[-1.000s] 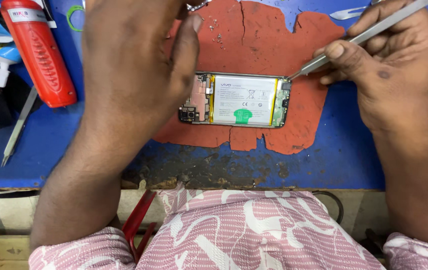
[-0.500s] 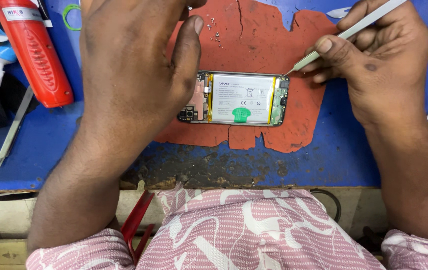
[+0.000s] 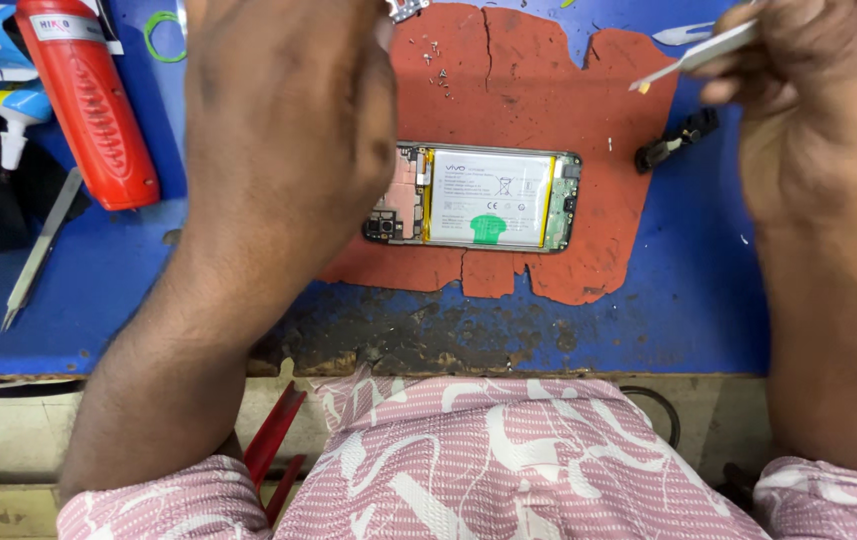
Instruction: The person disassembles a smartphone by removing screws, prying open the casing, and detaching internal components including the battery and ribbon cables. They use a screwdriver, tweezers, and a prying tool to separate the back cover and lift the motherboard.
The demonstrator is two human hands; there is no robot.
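An opened phone (image 3: 493, 198) with its back cover off lies on a worn red mat (image 3: 548, 90), showing a white battery with a green tab. My left hand (image 3: 288, 130) hovers over the phone's left end, its back to the camera and its fingertips cut off by the top edge. What it holds is hidden. At the upper right, my right hand (image 3: 818, 110) grips thin metal tweezers (image 3: 698, 55) lifted clear of the phone. A tiny yellowish piece sits at their tip.
A small black part (image 3: 673, 142) lies at the mat's right edge, and tiny screws (image 3: 438, 65) are scattered above the phone. On the blue bench (image 3: 98, 300) to the left are a red cylindrical tool (image 3: 88, 100), a metal pick (image 3: 38, 250) and a green ring (image 3: 160, 35).
My right hand has lifted the tweezers up and to the right, away from the phone's right end, with a tiny piece at the tip. My left hand has risen off the phone.
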